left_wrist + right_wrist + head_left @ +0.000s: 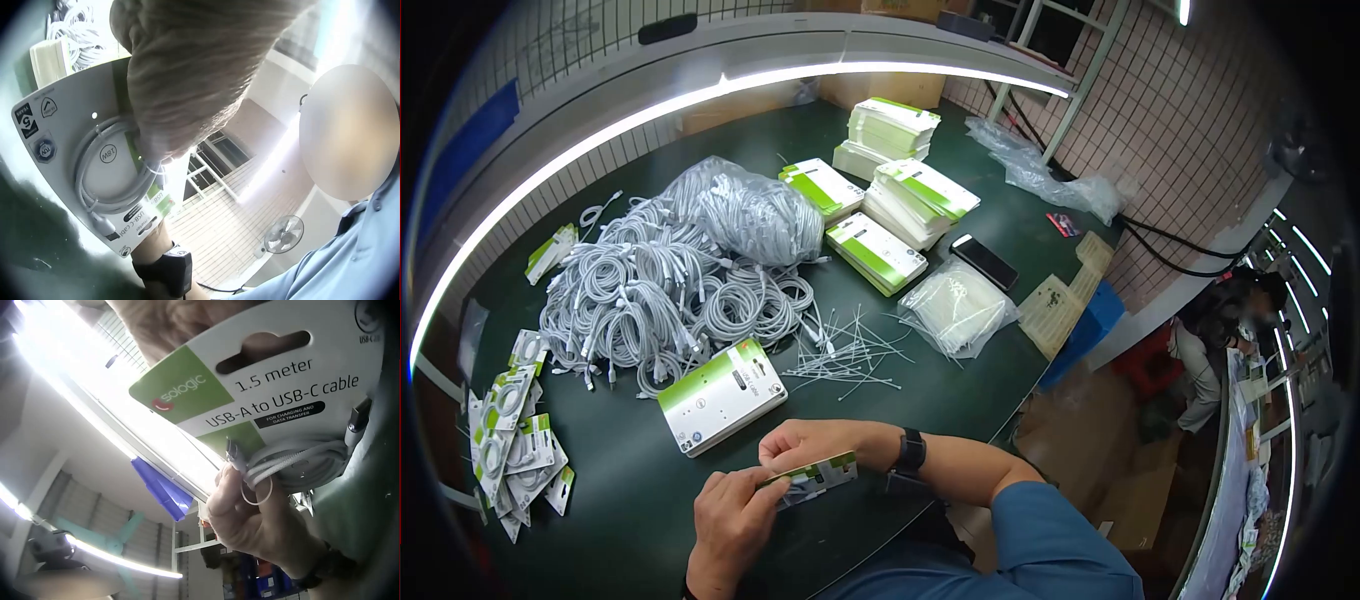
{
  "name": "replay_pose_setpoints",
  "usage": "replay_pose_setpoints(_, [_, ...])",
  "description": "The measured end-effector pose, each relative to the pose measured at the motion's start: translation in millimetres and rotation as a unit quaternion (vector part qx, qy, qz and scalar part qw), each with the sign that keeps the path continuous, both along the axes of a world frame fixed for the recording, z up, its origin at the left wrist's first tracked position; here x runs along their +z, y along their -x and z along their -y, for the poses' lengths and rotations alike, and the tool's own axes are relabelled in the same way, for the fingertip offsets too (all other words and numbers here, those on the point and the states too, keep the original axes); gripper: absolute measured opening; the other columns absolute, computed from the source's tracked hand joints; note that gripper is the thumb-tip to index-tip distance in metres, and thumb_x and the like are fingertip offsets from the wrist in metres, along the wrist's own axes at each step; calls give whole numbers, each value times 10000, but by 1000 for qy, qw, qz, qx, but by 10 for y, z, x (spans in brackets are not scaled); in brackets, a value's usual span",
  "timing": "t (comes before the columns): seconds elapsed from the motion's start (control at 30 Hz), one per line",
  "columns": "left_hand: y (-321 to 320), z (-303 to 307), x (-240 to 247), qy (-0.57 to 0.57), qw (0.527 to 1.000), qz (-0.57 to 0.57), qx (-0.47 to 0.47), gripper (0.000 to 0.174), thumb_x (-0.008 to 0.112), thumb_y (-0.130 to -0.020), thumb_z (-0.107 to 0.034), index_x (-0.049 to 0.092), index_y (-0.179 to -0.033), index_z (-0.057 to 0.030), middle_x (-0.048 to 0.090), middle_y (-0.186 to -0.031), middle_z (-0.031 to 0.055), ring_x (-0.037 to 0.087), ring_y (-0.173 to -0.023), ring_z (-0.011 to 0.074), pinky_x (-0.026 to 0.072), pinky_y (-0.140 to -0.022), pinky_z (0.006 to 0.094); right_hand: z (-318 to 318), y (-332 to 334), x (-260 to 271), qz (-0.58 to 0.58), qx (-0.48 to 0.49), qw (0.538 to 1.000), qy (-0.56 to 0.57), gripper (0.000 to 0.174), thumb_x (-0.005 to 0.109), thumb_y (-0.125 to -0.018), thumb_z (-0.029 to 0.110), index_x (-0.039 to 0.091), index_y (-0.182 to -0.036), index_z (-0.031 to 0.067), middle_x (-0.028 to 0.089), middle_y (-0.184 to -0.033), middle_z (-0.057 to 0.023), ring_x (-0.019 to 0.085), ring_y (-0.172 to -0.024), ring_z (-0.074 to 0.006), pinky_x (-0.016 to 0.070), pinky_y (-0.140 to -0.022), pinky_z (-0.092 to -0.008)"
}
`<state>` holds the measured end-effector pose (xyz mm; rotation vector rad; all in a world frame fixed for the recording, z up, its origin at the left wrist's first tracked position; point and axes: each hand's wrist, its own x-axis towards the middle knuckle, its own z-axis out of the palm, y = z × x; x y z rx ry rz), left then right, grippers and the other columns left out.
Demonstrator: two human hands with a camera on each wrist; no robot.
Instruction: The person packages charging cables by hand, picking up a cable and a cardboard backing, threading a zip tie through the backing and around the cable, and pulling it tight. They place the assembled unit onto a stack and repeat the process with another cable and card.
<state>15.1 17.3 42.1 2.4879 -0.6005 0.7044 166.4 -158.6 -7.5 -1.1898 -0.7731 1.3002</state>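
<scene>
My left hand (735, 520) pinches one end of a white-and-green packaging card (830, 475), its thumb lying over the edge. On the card's face is a coiled white USB cable (306, 459), with a metal plug poking out on either side. A thin white cable tie (257, 499) loops around the coil, right at the left fingertips (228, 487). From the far side my right hand (815, 440) grips at the card with curled fingers, close against the left fingertips. The card hides part of those fingers in the right wrist view.
Loose cable ties (850, 355) lie ahead, beside a stack of cards (720, 395). Behind are a heap of coiled cables (630, 290), more card stacks (875, 250), a bag of ties (958, 308) and a phone (984, 262). Carded cables (515, 440) pile up at the left.
</scene>
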Motion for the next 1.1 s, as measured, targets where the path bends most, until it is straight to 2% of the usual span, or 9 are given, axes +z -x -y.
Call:
replay_pose_setpoints(0.3, [-16,31,-14,-11,1000,-3,7,241,783,-785,-35,750,-1007,-126,731,-964,35,708,-820,224,501,-685,376,-22,23,-17,57,-39,998,8,189,684,-997,219,645,-912,54,607,-785,61,521,-691,-8,406,-586,-212])
replay_pose_setpoints(0.4, [-21,29,-16,-12,1000,-1,9,226,777,-789,-37,745,-996,-124,730,-964,36,708,-824,225,499,-684,376,-29,29,-32,61,-51,997,10,159,688,-961,188,671,-921,35,626,-803,45,537,-728,-29,424,-613,-230])
replay_pose_setpoints(0.5, [-26,34,-2,-13,1000,-2,12,208,770,-795,-43,739,-985,-122,729,-963,35,707,-824,226,497,-692,379,-41,47,-70,69,-65,995,8,167,675,-990,192,648,-927,40,615,-810,50,529,-721,-18,418,-603,-220])
replay_pose_setpoints(0.9, [-16,11,-30,-16,1000,-3,16,196,755,-800,-50,734,-983,-119,729,-974,31,705,-830,226,489,-713,379,-113,71,-234,109,-110,988,-18,116,668,-985,134,649,-942,28,622,-832,40,537,-753,-29,447,-638,-226])
replay_pose_setpoints(1.0, [-23,36,-3,-4,1000,1,11,235,730,-766,17,704,-963,-107,726,-964,49,703,-838,266,492,-716,396,-107,71,-148,110,-110,988,-19,121,665,-988,137,646,-941,27,623,-829,35,538,-754,-33,448,-642,-231])
replay_pose_setpoints(1.1, [-18,87,93,-40,999,22,16,223,737,-770,11,697,-958,-102,722,-960,54,700,-837,260,498,-728,396,-47,-6,96,134,-70,988,-32,131,658,-994,141,639,-938,23,623,-821,29,537,-751,-37,449,-647,-237])
